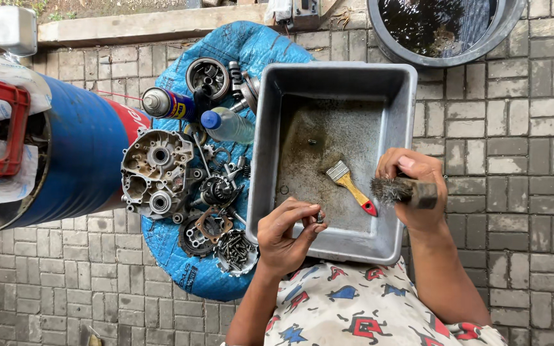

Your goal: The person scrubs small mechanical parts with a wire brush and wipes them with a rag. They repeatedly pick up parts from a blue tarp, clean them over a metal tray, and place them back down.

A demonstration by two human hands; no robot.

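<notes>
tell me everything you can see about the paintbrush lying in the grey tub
The paintbrush lies flat on the grimy bottom of the grey tub, toward its near right part. It has a yellow handle with a red tip, a metal band and short pale bristles. It lies slanted, bristles pointing up-left, red tip down-right. No hand touches it: the right hand holds a wire brush just beside it, and the left hand pinches a small metal part.

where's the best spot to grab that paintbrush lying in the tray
Probably the yellow handle of the paintbrush, near its middle. It lies flat on the floor of the grey tray, bristles toward the upper left, red tip toward the lower right. Come from above, pinching across the handle's narrow sides. The right hand holds a wire brush and the left hand a small part.
</notes>
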